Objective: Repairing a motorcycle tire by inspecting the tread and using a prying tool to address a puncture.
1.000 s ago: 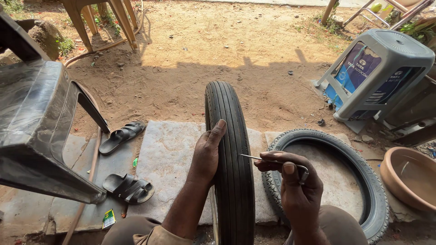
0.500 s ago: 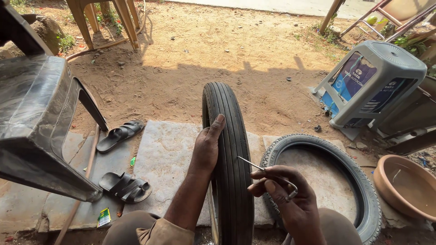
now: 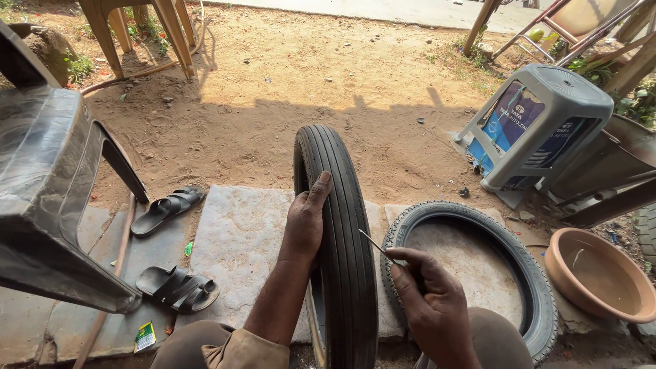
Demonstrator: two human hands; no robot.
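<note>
The upright tyre (image 3: pixel 339 253) stands on edge on the stone slab (image 3: pixel 236 246), in the lower middle of the view, with its ribbed tread facing the camera. The left hand (image 3: pixel 305 220) lies flat on the tread and the left sidewall, fingers together and pointing toward 12 o'clock, and it steadies the tyre. The right hand (image 3: pixel 430 304) is closed around a thin metal pick (image 3: pixel 374 244), whose tip points toward 10 o'clock and is very near the right edge of the tread; I cannot tell if it touches the rubber.

Compared with one second ago, the right hand is now lower and closer to the tyre, and the pick is more slanted, where before it was held almost level. The left hand stays in nearly the same place on the tread. In my judgement, the work passes from holding the tool ready to bringing it onto the tread.

At 3 o'clock from the upright tyre a second tyre (image 3: pixel 471 273) lies flat on the ground, just beside it and partly under the right hand. Further toward 3 o'clock stands a clay bowl (image 3: pixel 594 273), and at 1 o'clock a grey plastic stool (image 3: pixel 540 123) lies tilted. At 9 o'clock a pair of black sandals (image 3: pixel 171 246) lies on the slab, and beyond them a grey plastic chair (image 3: pixel 48 198). Nothing stands between the pick and the tread.
</note>
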